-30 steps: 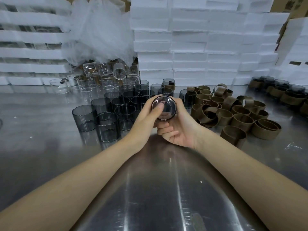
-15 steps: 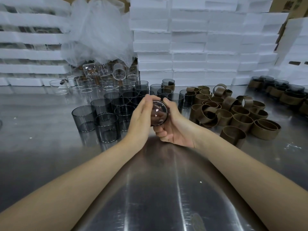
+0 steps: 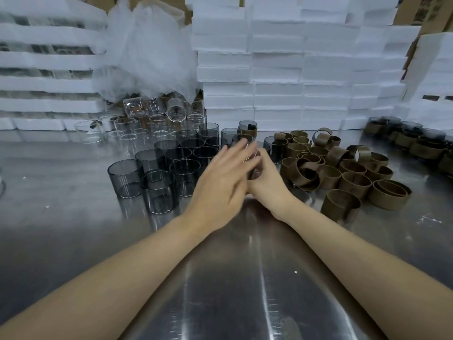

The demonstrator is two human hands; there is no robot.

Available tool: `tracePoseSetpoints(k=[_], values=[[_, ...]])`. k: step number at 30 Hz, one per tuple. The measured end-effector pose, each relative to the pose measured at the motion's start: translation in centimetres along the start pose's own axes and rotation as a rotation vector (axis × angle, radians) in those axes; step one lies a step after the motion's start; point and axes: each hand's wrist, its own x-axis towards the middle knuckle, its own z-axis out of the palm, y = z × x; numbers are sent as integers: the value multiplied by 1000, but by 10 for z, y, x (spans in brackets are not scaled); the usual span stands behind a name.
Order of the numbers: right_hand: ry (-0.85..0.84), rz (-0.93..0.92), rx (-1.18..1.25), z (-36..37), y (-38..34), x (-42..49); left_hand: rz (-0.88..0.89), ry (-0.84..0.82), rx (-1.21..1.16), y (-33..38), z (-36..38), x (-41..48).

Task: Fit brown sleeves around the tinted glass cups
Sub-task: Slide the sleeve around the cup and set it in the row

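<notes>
Tinted cup [image 3: 255, 173] now covered, left hand [image 3: 221, 179] flat across, right hand [image 3: 268, 180] gripping

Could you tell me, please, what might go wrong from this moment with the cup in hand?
1. The right hand alone grips the held cup; the left hand is blurred, fingers straight, so the glass might slip onto the metal table.
2. The tinted cups stand packed close beside the left hand; a wide sweep could knock them over.
</notes>
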Motion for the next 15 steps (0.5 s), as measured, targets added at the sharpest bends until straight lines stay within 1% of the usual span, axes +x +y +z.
tracePoseSetpoints(k=[1, 2, 4, 5, 6, 8, 10, 12, 15], values=[[25, -65, -28, 1, -2, 1, 57, -64, 129, 3, 3, -1], [47, -71, -74, 4, -6, 0, 72, -108, 225, 6, 4, -1], [88, -92, -208, 1, -7, -3, 25, -144, 311, 10, 5, -1], [92, -51, -171, 3, -8, -5, -6, -151, 315, 10, 4, -1], [106, -4, -133, 3, -4, -4, -37, -155, 310, 10, 2, -1], [113, -18, -68, 3, -6, -5, -106, -155, 287, 7, 1, -1], [94, -45, -80, 5, -12, -8, -179, -117, 235, 7, 4, -2], [53, -78, -145, 4, -13, -9, -281, -72, 159, 7, 6, -4], [9, -112, -188, 4, -14, -12, -447, -55, 11, 3, 6, -5]])
